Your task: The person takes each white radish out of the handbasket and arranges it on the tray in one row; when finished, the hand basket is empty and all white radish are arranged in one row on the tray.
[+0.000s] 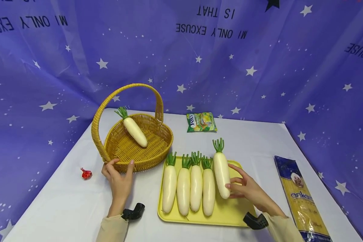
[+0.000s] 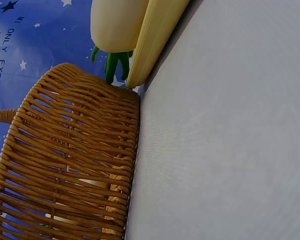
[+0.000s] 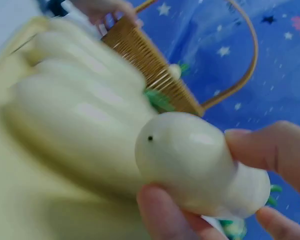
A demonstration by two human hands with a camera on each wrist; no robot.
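Note:
My right hand (image 1: 249, 190) holds a white radish (image 1: 221, 173) with green stalks above the right part of a yellow tray (image 1: 233, 215). In the right wrist view, the thumb and fingers grip this radish (image 3: 190, 160) near its rounded end. Several more white radishes (image 1: 184, 191) lie side by side on the tray, stalks pointing away. My left hand (image 1: 119, 183) grips the near rim of a wicker basket (image 1: 148, 164) with a tall arched handle. One radish (image 1: 135, 131) leans inside that basket. The left wrist view shows the woven wall (image 2: 70, 155) close up, with only a fingertip at the edge.
A green candy bag (image 1: 201, 122) lies behind the tray. To the right is a long pasta packet (image 1: 302, 198), blue and yellow. A small red wrapped candy (image 1: 86, 173) sits left of the basket. Blue star-printed cloth (image 1: 181, 67) hangs round the white table (image 1: 63, 208).

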